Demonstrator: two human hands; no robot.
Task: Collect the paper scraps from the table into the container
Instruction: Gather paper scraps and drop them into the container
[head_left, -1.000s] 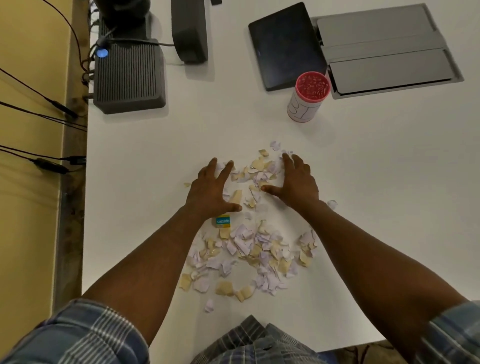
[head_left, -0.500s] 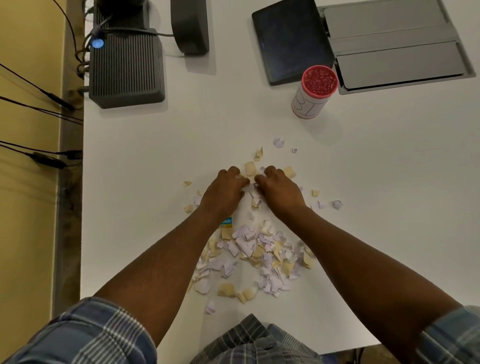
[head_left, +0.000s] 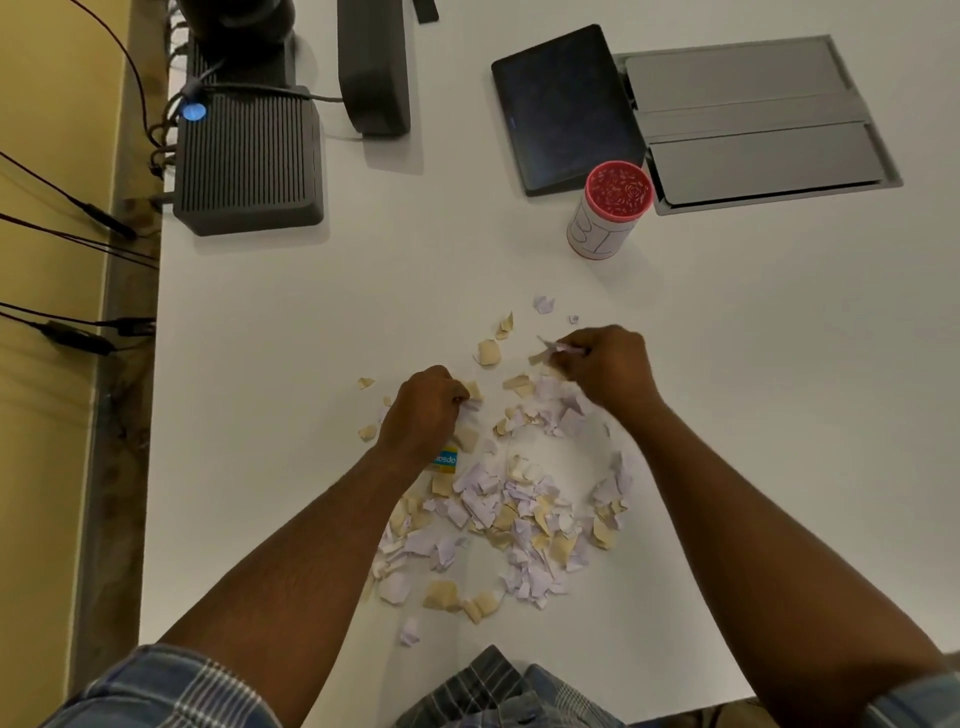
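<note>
Head view: the paper scraps (head_left: 498, 509) lie in a loose pile on the white counter (head_left: 779, 364). The left hand (head_left: 423, 413) is curled into a fist over scraps at the pile's far left edge. The right hand (head_left: 610, 369) has its fingers (head_left: 574, 349) pinching several scraps, raised above the pile. The red-rimmed container (head_left: 608, 210) stands upright beyond the pile, well apart from both hands.

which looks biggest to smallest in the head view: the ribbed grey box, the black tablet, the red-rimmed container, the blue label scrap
1. ribbed grey box and black tablet: look alike, not ranked
2. red-rimmed container
3. blue label scrap, partly hidden by the left hand
</note>
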